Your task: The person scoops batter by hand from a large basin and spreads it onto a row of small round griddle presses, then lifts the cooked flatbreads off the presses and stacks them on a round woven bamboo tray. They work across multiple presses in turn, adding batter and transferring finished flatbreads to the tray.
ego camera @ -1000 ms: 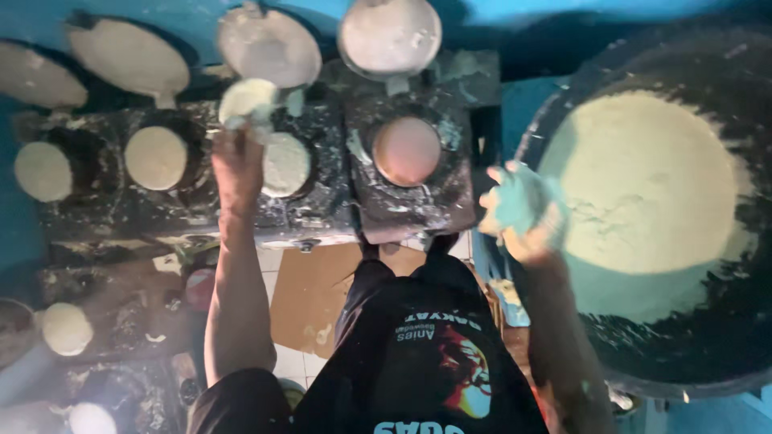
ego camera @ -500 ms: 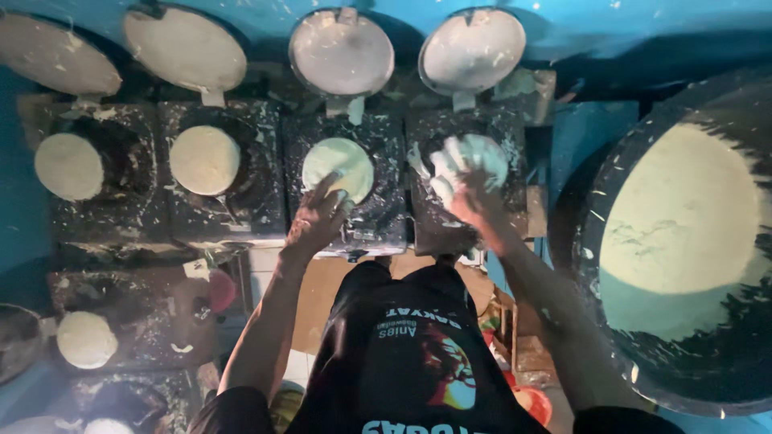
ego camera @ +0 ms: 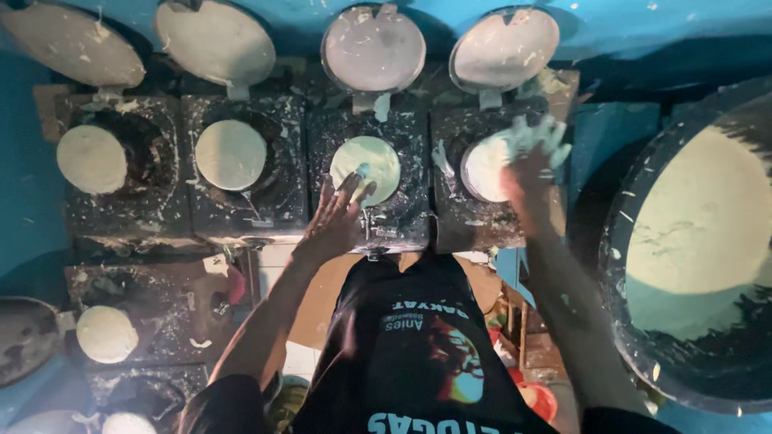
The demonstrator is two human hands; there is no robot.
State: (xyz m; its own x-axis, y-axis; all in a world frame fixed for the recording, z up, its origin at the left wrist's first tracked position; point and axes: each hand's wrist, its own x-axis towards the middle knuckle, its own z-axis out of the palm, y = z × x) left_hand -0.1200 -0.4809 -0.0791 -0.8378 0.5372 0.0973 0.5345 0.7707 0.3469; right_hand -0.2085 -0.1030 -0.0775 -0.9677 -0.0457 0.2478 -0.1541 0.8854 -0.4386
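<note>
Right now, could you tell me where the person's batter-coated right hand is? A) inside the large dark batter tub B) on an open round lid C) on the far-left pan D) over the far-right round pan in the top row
D: the right hand is on the pale batter disc in the far-right round pan, clear of the large dark batter tub.

Four dark square griddle stations (ego camera: 233, 173) stood in the top row, each with one pale batter round (ego camera: 231, 154) on it, four rounds in all. Four round lids (ego camera: 374, 48) were tipped open behind them. At the lower left, three more rounds (ego camera: 107, 333) showed, and one more open lid (ego camera: 24, 337). One big dark tub of batter (ego camera: 691, 233) sat at the right. Two hands were over the row: the left hand (ego camera: 338, 217) and the right hand (ego camera: 535, 165).
</note>
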